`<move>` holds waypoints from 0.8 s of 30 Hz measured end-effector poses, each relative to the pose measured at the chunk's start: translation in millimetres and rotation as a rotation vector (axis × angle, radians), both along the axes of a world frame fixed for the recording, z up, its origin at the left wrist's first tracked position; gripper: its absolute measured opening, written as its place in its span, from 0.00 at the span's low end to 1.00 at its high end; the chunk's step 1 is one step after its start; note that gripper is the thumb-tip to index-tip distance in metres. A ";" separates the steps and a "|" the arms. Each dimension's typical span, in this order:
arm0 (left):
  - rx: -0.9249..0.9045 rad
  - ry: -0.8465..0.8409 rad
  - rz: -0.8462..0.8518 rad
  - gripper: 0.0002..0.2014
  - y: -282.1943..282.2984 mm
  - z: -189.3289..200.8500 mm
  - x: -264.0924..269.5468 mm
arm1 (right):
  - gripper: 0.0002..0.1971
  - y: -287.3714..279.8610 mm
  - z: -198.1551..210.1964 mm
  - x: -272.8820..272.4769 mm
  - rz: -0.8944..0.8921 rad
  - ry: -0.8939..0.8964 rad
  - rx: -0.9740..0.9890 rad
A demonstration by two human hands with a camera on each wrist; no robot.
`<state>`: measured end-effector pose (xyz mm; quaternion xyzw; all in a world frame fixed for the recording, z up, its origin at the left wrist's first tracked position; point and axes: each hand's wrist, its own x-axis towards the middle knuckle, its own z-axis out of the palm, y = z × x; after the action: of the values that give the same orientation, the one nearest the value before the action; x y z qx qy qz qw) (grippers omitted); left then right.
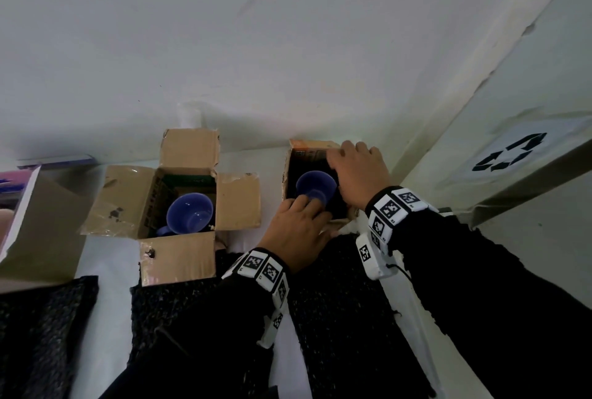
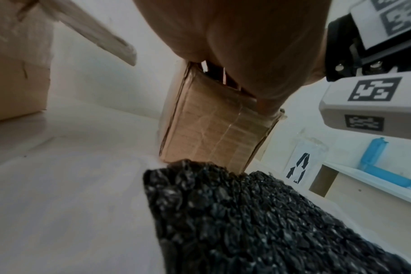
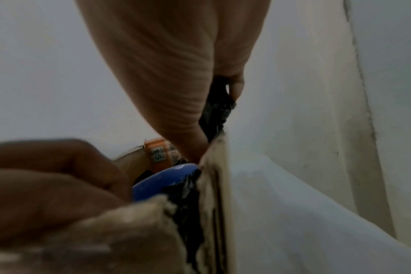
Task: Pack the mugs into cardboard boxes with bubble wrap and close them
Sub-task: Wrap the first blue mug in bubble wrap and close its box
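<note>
On right wall: recycling sign (image 1: pixel 510 152) | hands grasping: left (image 1: pixel 296 228) mug (image 1: pixel 315 186), right (image 1: pixel 358 171) black wrap (image 3: pixel 215 109)

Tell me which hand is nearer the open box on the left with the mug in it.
Left. The left hand is just right of that open box; the right hand is farther right, on the other box.

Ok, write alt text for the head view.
Both hands work at a small open cardboard box holding a blue mug in black wrap: left hand at its near edge, right hand on its right side. Left of it, another open box holds a second blue mug.
</note>
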<state>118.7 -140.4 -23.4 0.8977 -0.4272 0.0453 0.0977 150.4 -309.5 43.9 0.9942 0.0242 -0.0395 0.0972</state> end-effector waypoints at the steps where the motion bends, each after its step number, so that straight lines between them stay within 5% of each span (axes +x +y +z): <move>1: -0.013 0.003 0.009 0.19 1.1 -0.4 0.9 | 0.19 -0.2 -1.7 0.8 -0.046 -0.047 0.011; 12: -0.028 0.023 0.004 0.20 6.6 2.4 6.2 | 0.10 1.8 8.3 -1.1 -0.061 0.061 0.070; 16: 0.000 0.030 0.010 0.21 4.7 3.4 3.9 | 0.06 -3.0 6.4 -1.2 -0.104 -0.028 0.109; 24: -0.016 -0.014 0.033 0.24 10.2 0.2 -0.3 | 0.15 3.0 13.7 6.9 -0.074 0.210 0.084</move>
<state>118.4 -130.3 -23.1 0.9036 -0.4124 0.0567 0.1013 157.3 -306.6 57.6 0.9879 -0.0010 -0.1462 0.0510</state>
